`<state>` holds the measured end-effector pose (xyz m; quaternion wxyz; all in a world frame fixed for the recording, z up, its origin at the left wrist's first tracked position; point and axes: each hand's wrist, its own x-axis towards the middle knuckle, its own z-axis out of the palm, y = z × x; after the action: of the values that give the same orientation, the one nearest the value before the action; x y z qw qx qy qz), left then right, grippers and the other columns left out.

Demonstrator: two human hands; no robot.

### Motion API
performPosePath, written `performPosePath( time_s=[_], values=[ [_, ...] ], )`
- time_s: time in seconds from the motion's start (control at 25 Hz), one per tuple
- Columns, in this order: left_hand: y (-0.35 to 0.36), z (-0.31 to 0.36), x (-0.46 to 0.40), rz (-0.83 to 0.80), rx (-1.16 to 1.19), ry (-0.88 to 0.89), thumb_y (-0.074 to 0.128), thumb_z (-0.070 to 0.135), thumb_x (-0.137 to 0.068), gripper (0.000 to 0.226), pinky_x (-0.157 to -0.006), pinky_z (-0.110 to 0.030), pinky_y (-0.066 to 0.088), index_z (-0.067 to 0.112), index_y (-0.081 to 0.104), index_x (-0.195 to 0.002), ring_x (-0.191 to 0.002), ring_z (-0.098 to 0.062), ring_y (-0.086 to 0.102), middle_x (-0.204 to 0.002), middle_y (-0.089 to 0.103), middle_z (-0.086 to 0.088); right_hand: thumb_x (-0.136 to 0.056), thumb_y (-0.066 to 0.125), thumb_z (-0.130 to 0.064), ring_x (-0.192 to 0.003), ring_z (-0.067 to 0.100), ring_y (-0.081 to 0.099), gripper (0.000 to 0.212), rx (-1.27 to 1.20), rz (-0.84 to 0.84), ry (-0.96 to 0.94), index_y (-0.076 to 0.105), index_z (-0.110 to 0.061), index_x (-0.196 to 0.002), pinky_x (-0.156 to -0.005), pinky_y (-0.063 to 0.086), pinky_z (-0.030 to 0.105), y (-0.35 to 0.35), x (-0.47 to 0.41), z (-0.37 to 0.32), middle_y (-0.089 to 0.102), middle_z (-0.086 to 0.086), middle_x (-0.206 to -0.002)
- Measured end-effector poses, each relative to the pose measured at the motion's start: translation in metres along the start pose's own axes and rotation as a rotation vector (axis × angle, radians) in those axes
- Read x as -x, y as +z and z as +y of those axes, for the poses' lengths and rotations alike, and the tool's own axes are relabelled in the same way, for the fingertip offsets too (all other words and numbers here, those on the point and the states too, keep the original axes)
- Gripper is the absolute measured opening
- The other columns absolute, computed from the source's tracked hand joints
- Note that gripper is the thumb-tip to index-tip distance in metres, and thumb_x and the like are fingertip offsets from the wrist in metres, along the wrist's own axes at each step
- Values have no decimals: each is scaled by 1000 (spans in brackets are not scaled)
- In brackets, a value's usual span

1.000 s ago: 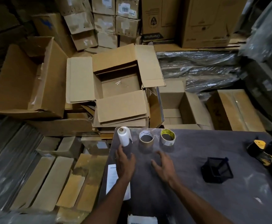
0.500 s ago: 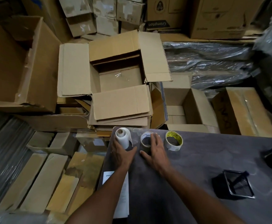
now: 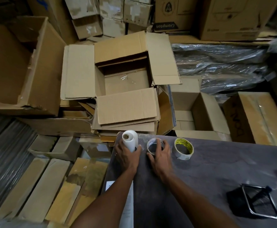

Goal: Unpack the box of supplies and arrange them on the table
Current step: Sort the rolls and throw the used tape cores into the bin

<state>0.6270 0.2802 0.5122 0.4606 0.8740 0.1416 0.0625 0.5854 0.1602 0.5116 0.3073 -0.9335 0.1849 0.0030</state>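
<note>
Three rolls stand in a row at the far left edge of the grey table [image 3: 216,170]. My left hand [image 3: 127,155] grips the base of an upright white roll [image 3: 130,139]. My right hand [image 3: 160,156] holds a clear tape roll [image 3: 154,144] lying flat, with fingers curled round its rim. To its right a tape roll with a yellow inner label [image 3: 183,148] lies untouched. Beyond the table an open cardboard box [image 3: 126,79] shows its bare bottom.
A black wire mesh holder [image 3: 256,203] lies on the table at the right. A white printed sheet [image 3: 126,203] lies along the table's left edge. Cardboard boxes crowd the floor all around, with plastic-wrapped bundles [image 3: 220,66] at the back right.
Both hands have moved forward from the open table onto the rolls: the left closed round the white roll, the right round the clear tape roll. The camera tilted down and nearer.
</note>
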Motion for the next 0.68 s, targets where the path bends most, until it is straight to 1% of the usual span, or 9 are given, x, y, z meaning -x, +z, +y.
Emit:
performPosePath(
  time_s=[0.08, 0.16, 0.24, 0.32, 0.4, 0.48, 0.6, 0.68],
  values=[
    [-3, 4, -1, 25, -3, 29, 78, 26, -80, 76, -102, -44, 40, 9, 39, -144, -126, -34, 47, -140, 46, -17, -95, 59, -40, -151, 30, 11, 82, -31, 18, -5, 11, -19, -158, -123, 22, 44, 1, -1, 3, 7, 12, -162],
    [-7, 2, 1, 17, 7, 41, 74, 21, -84, 68, -101, -43, 42, 6, 42, -142, -125, -34, 49, -139, 48, -18, -93, 64, -40, -150, 29, 15, 89, -55, 26, 2, 8, -15, -158, -122, 25, 44, 2, -1, 6, 10, 12, -162],
    [-12, -5, 0, -4, 62, 44, 73, 19, -86, 59, -97, -37, 44, 6, 48, -138, -122, -32, 53, -135, 53, -16, -91, 66, -42, -150, 29, 18, 95, -68, 22, 14, 5, -13, -158, -121, 26, 43, 2, -1, 6, 12, 13, -161],
    [-19, -12, 0, -34, 106, 22, 74, 20, -85, 50, -88, -30, 44, 8, 55, -130, -115, -30, 58, -126, 60, -13, -89, 67, -46, -148, 29, 22, 99, -71, 17, 35, 4, -13, -158, -121, 28, 42, 1, 2, 5, 17, 14, -159],
    [-26, -14, 1, -65, 127, -10, 76, 23, -84, 47, -84, -28, 44, 9, 58, -125, -110, -27, 61, -121, 63, -12, -85, 71, -50, -144, 28, 29, 103, -80, 23, 45, 9, -13, -158, -117, 32, 37, 0, 7, 5, 26, 13, -155],
    [-32, -15, 3, -94, 134, -32, 76, 25, -83, 46, -82, -28, 45, 9, 59, -123, -108, -27, 62, -120, 64, -11, -79, 76, -50, -141, 26, 35, 104, -113, 19, 39, 18, -12, -156, -113, 35, 35, -3, 16, 5, 32, 11, -154],
    [-41, -13, 12, -108, 126, -22, 77, 27, -83, 47, -84, -30, 46, 11, 59, -123, -109, -26, 61, -122, 65, -10, -70, 81, -50, -138, 24, 42, 104, -192, 9, 45, 29, -16, -153, -113, 39, 37, -9, 35, 8, 40, 7, -152],
    [-49, -9, 23, -120, 141, -22, 77, 25, -82, 46, -81, -27, 43, 9, 60, -121, -107, -24, 61, -120, 65, -8, -67, 80, -51, -136, 23, 44, 102, -212, 31, 48, 32, -20, -151, -112, 41, 39, -13, 51, 9, 43, 5, -149]
  ],
)
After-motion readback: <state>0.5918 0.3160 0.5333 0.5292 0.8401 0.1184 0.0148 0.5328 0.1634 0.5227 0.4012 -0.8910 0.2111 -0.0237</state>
